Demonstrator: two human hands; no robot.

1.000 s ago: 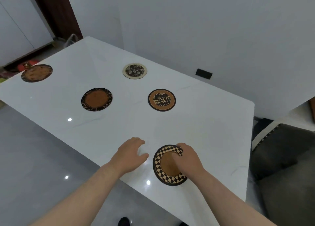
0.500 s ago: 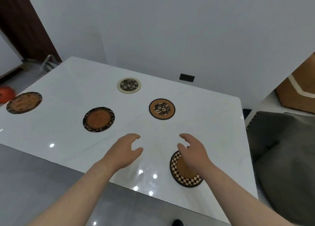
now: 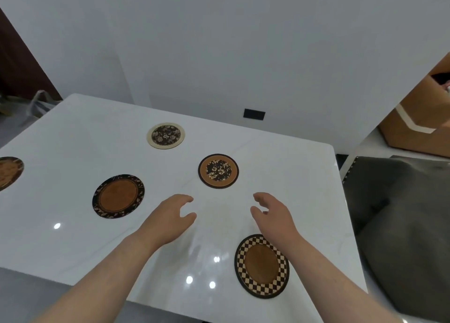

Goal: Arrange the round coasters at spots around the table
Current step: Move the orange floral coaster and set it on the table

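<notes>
On the white table [image 3: 73, 140], going from the left, a brown coaster [image 3: 8, 172] lies cut off by the picture's edge. Next comes the dark leaf-rimmed coaster [image 3: 118, 196], flat and well apart from its neighbours. Farther back sits the cream-rimmed floral coaster [image 3: 165, 135]. The left hand [image 3: 168, 219] hovers low over bare tabletop, fingers loosely spread and curled, holding nothing. Beyond the two hands lies the tan floral coaster [image 3: 218, 171], nearest to both. The right hand [image 3: 272, 216] is likewise empty, its fingers apart and bent, with the checker-rimmed coaster [image 3: 261, 266] lying flat just beside its wrist, near the table's front corner.

These discs look thin, stiff and light, and the glossy top likely lets them slide easily. Lying flush, they offer little edge to pinch from above; I would press a fingertip down, drag one to the table's edge or tip up its rim, then take it by the rim between thumb and fingers.
</notes>
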